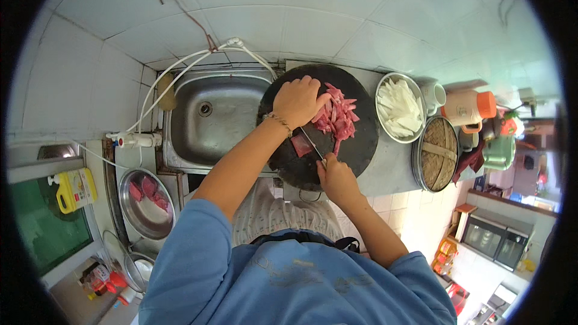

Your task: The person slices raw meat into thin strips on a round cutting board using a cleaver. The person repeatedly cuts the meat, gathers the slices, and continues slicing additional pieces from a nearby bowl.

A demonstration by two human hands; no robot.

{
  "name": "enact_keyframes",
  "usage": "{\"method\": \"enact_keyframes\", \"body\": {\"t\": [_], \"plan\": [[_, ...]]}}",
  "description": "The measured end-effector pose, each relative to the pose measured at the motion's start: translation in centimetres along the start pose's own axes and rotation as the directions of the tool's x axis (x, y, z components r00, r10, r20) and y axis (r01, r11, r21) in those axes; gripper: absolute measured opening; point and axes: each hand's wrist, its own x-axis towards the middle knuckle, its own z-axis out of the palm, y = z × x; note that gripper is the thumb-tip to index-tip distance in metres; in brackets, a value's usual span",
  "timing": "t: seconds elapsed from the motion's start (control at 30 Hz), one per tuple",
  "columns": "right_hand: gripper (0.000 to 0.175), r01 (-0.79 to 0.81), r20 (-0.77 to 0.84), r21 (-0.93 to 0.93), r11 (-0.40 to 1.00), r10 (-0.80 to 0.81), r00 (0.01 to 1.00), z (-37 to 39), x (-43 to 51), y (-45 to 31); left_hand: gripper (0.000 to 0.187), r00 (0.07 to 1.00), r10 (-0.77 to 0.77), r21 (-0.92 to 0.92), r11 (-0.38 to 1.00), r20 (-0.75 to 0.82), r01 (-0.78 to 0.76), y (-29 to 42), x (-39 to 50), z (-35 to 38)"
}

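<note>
On a round, dark chopping board [289, 167], my left hand [298, 101] rests palm down, its thumb against a pile of raw red meat strips [339, 115]. What lies under its palm is hidden. My right hand [339, 176] grips the handle of a knife [312, 143] at the near part of the board. The blade, seen almost edge-on, slants up and left towards my left wrist. Just left of the blade lies a flat piece of raw meat [301, 145]. One thin strip trails from the pile towards my right hand.
Left of the board is a steel sink [216, 126]. A metal basin [146, 228] holding meat chunks stands further left. To the right are a bowl [387, 82] of white slices, a mug [434, 95], a woven bamboo lid [435, 167] and an orange-topped thermos [465, 107].
</note>
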Motion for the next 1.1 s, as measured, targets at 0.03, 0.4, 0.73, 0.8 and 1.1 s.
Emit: {"method": "enact_keyframes", "body": {"t": [0.03,0.4,0.73,0.8,1.1], "plan": [[0.024,-0.010,-0.002,0.005,1.000,0.010,1.000,0.0,-0.1,0.0,0.033,1.000,0.000,0.001,1.000,0.027,0.000,0.0,0.0,0.3],[0.025,-0.110,0.083,-0.008,0.994,0.110,0.990,0.5,-0.1,0.2,0.034,0.996,-0.002,0.012,1.000,0.089,0.001,0.7,0.1,0.3],[0.026,-0.031,-0.078,0.203,0.979,0.048,0.996,-0.5,0.8,2.8,0.020,0.852,-0.121,-0.441,0.887,-0.509,-0.138,1.1,-5.6,0.0],[0.024,-0.044,-0.094,0.240,0.970,0.069,0.993,-2.2,0.2,0.4,0.021,0.903,-0.204,-0.540,0.841,-0.377,-0.035,0.0,-11.4,2.4],[0.017,0.124,-0.214,0.188,0.974,-0.082,0.973,-1.3,-0.7,-2.7,0.017,0.847,-0.483,-0.736,0.652,-0.221,0.180,0.4,-16.9,4.0]]}}
